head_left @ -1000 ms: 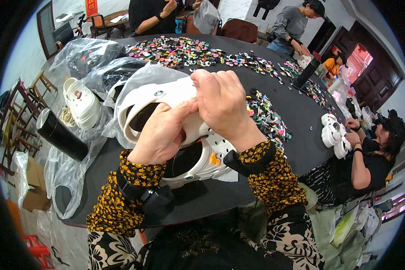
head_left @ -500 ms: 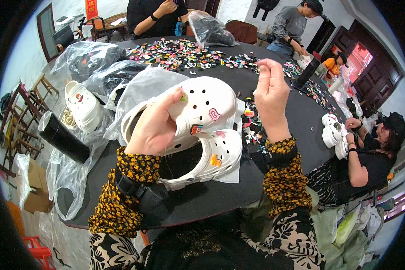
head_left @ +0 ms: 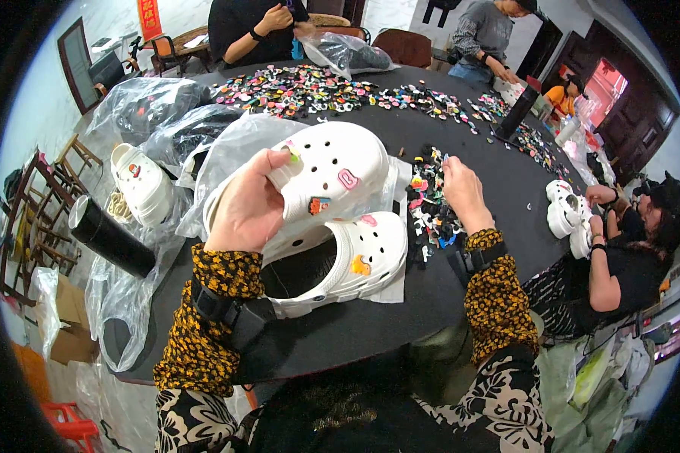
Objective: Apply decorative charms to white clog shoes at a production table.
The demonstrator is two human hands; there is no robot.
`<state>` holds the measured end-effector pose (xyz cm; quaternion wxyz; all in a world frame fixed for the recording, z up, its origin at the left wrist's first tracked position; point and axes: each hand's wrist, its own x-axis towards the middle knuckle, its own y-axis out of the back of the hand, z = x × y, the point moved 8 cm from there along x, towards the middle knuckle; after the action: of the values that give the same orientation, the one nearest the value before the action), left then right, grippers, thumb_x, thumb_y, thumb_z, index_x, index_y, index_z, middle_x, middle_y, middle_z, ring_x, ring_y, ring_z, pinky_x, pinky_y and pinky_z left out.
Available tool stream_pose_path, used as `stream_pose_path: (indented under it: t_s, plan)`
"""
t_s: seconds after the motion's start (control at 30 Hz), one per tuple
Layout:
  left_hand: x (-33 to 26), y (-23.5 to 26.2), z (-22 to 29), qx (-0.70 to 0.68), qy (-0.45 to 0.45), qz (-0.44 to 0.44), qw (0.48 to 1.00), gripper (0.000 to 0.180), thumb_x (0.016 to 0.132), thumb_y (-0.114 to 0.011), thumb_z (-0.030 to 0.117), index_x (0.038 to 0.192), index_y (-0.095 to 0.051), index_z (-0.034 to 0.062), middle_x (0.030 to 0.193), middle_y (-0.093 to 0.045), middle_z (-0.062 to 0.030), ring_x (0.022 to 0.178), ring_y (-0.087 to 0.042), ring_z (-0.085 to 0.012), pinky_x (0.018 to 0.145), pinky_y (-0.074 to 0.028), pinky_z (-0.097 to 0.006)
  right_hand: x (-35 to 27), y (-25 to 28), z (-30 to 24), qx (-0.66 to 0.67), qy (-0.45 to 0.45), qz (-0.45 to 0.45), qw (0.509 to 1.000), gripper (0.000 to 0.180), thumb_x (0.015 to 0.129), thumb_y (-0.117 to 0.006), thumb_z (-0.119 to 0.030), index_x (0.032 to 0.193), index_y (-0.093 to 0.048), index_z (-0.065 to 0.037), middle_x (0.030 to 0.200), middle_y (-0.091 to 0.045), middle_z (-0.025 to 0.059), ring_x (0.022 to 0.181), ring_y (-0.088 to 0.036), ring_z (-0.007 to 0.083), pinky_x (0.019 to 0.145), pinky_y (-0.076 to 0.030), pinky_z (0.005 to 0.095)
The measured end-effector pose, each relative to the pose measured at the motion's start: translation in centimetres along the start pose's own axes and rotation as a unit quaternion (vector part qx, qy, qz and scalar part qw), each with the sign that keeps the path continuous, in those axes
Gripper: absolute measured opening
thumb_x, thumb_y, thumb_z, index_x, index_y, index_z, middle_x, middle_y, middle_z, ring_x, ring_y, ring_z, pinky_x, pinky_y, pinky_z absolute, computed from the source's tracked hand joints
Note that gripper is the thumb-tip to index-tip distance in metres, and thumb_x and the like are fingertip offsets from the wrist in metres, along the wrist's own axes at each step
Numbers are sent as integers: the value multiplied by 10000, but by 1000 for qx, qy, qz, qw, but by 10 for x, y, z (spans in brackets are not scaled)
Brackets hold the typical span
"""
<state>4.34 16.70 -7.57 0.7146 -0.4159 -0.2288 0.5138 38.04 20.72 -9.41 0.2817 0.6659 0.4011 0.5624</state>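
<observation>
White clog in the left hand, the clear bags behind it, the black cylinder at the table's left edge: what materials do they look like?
White clog, gripped by the left hand: looks like moulded foam or soft plastic, matte, one piece with punched round holes. Clear bags: thin plastic film, glossy, with crinkles and glare. Black cylinder: smooth dark surface with a pale end; material unclear, possibly a roll of film or a tube.

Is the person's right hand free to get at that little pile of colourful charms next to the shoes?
Probably yes. The right hand is empty and already rests at the edge of the charm pile, with nothing between them. The left hand holds the white clog up and off to the side, out of the way.
</observation>
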Motion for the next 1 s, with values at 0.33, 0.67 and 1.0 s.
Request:
stream_pose_path:
  t_s: [0.33,0.67,1.0]
  plan:
    - [7,19,28,31,-31,18,999,317,848,-510,41,1140,-522,-84,1121,-605,-186,1038,-601,-319,953,-481,-462,3,59,-57,111,59,29,992,157,905,-514,-149,921,-619,-33,911,-655,166,891,-618,354,793,-479,443]
    - [8,14,-3,169,50,85,981,308,857,-513,14,1146,-524,-93,1122,-609,-160,1024,-616,-251,936,-500,-391,-23,19,-138,449,73,-117,883,527,892,-622,-283,1281,-452,29,1199,-548,260,1027,-604,304,870,-483,375]
    - [18,3,-6,315,42,49,947,276,877,-523,37,1113,-560,-101,1092,-632,-173,942,-642,-244,883,-515,-352,-26,-28,-124,598,-44,-185,778,883,820,-705,-447,1413,-281,52,1327,-451,319,1208,-503,360,976,-434,398]
